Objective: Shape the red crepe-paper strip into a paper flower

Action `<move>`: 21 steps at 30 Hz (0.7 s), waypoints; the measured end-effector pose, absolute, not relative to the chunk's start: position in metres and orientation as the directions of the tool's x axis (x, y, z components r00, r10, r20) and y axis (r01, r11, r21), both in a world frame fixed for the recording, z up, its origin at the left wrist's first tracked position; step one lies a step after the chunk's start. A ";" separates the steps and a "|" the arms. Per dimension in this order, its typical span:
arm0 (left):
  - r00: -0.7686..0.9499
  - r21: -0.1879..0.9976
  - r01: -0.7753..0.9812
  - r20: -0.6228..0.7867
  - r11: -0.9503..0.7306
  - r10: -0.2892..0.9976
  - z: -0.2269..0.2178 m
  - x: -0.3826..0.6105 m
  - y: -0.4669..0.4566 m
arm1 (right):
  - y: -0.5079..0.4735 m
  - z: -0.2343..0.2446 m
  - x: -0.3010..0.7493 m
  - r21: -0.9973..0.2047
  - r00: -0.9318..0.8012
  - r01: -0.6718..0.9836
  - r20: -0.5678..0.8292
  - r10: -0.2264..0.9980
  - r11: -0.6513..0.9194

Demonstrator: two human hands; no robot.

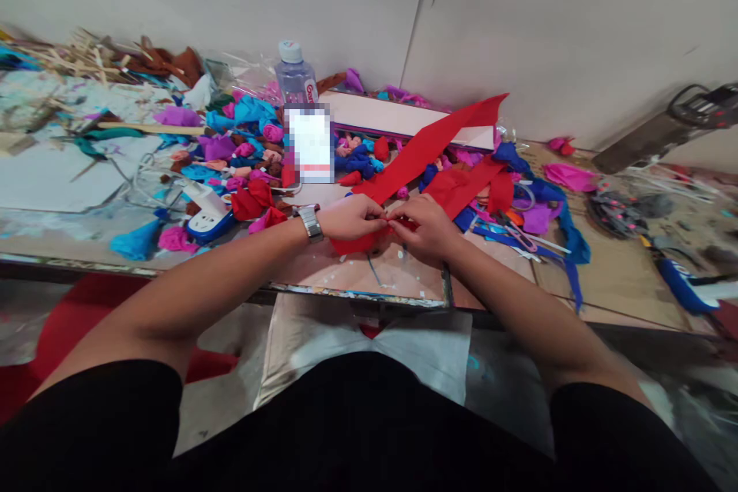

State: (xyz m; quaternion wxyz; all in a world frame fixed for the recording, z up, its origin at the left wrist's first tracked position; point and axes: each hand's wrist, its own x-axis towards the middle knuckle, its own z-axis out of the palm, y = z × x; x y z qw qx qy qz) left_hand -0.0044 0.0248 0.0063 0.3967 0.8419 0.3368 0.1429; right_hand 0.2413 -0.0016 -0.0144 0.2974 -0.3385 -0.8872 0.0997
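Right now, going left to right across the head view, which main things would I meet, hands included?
Green-handled tool, blue-edged socket block, capped bottle, left hand, right hand, bright pink scrap, blue-handled tool.

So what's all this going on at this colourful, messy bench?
A person pinches a piece of red material between the fingertips of the left hand and right hand, held close together. A long red strip lies just beyond, among many crumpled colourful pieces. Behind them stands a capped bottle.
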 end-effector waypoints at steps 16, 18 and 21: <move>0.735 0.957 0.285 -0.252 0.050 0.629 0.005 -0.004 0.025 | 0.001 -0.018 0.243 -0.319 -0.623 0.459 0.550 0.557 0.829; 0.718 0.960 0.280 -0.206 -0.005 0.665 0.006 -0.004 0.025 | 0.001 -0.018 0.243 -0.302 -0.625 0.453 0.564 0.540 0.839; 0.727 0.972 0.230 -0.202 0.045 0.657 0.006 -0.005 0.025 | 0.001 -0.017 0.243 -0.269 -0.609 0.451 0.604 0.514 0.851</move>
